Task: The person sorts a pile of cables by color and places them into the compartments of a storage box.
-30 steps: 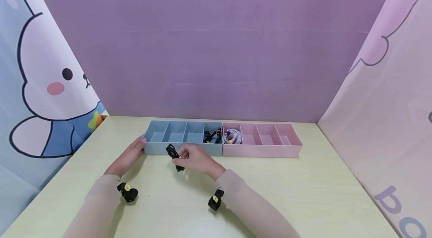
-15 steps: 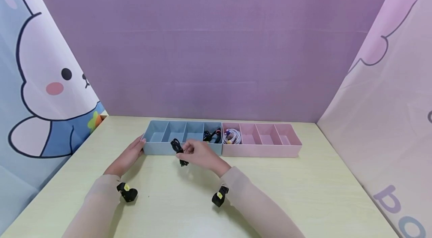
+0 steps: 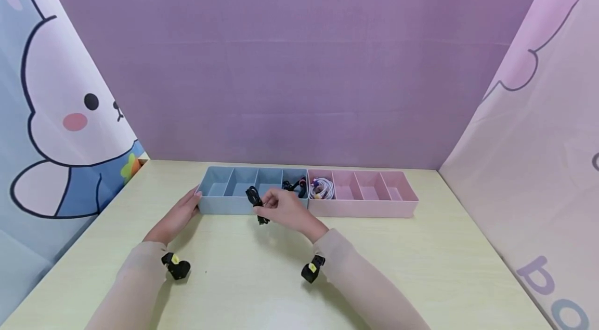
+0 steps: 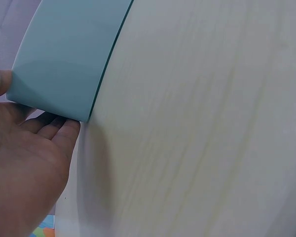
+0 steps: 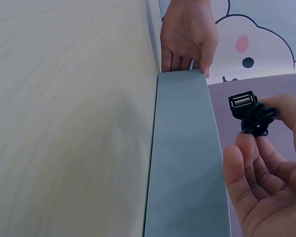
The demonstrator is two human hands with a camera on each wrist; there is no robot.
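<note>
My right hand (image 3: pixel 290 211) pinches a coiled black USB cable (image 3: pixel 254 197) in front of the blue divided box (image 3: pixel 224 206). In the right wrist view the cable's USB socket end (image 5: pixel 243 101) faces the camera, above the box's rim. Against the box's left end lies my left hand (image 3: pixel 179 217), its fingers extended along that wall and the thumb at the top corner, as the left wrist view shows. More black cables (image 3: pixel 295 186) lie in the blue box's rightmost compartment; its other compartments hold nothing visible.
A pink divided box (image 3: pixel 362 209) stands end to end with the blue one, on its right. Its leftmost compartment holds a coiled white cable (image 3: pixel 322 188). A purple backdrop (image 3: pixel 299 70) rises behind the light wooden table (image 3: pixel 243 288), with printed cloths on both sides.
My right hand has moved to the right and slightly away from me with the black USB cable, up toward the blue box's front rim. The left hand stays where it was.
</note>
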